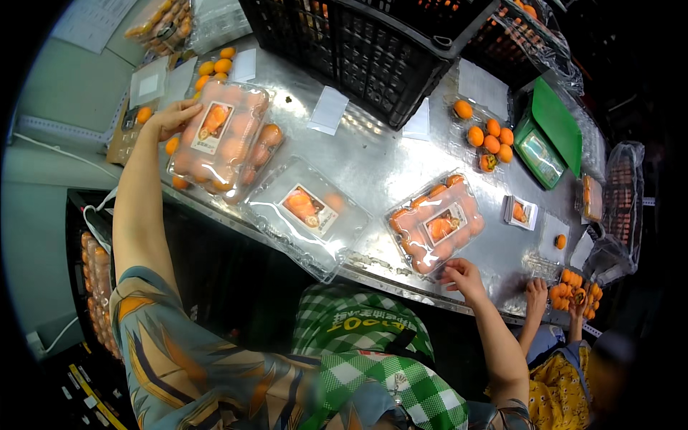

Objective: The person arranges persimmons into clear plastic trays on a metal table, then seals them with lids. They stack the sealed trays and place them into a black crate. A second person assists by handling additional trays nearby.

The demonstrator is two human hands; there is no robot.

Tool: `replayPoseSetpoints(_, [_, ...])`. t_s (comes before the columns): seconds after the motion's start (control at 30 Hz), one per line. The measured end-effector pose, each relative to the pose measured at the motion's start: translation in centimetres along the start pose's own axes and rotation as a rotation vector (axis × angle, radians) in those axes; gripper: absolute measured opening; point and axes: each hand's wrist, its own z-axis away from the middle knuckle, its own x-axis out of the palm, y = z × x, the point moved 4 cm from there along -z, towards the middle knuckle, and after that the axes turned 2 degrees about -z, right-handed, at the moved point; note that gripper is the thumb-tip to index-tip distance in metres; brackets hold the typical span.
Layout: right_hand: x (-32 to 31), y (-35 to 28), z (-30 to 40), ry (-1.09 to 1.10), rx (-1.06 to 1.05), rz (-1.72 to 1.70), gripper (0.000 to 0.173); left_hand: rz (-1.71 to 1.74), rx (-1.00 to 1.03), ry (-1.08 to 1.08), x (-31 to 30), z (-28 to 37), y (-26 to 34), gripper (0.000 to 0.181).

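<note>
At the left, my left hand (174, 118) grips the side edge of a lidded clear plastic clamshell (223, 142) filled with orange fruit, which look like persimmons, and bearing a picture card. Part of another fruit-filled pack (263, 148) shows beside it. In front of me a clear clamshell (344, 226) with a card and few fruit visible juts over the table's near edge. To its right a full, lidded clamshell (457, 215) of fruit lies flat on the metal table. My right hand (461, 277) is just below that pack's near corner, fingers apart, with nothing held; whether a fingertip touches it is unclear.
A black plastic crate (355, 54) stands on the metal table (371, 164). Loose fruit (491, 143), a green scale (540, 153) and a stack of cards (520, 212) lie rightward. A co-worker's hands (536, 293) are near fruit (572, 279) at the far right. A crate of packs (99, 290) is lower left.
</note>
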Motion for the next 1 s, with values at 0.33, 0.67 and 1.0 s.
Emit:
replayPoseSetpoints(0.33, [0.4, -10.1, 1.0, 0.176, -0.894, 1.342, 0.076, -0.181, -0.01, 0.225, -1.3, 0.3, 0.0, 0.06])
replayPoseSetpoints(0.67, [0.3, -10.1, -0.1, 0.096, -0.975, 1.273, 0.074, -0.086, 0.074, 0.32, -1.3, 0.4, -1.9, 0.049])
replayPoseSetpoints(1.0, [8.6, -19.3, 0.2, -0.071, -0.894, 0.653, 0.039, 0.323, -0.011, 0.571, 0.6, 4.0, -6.1, 0.039])
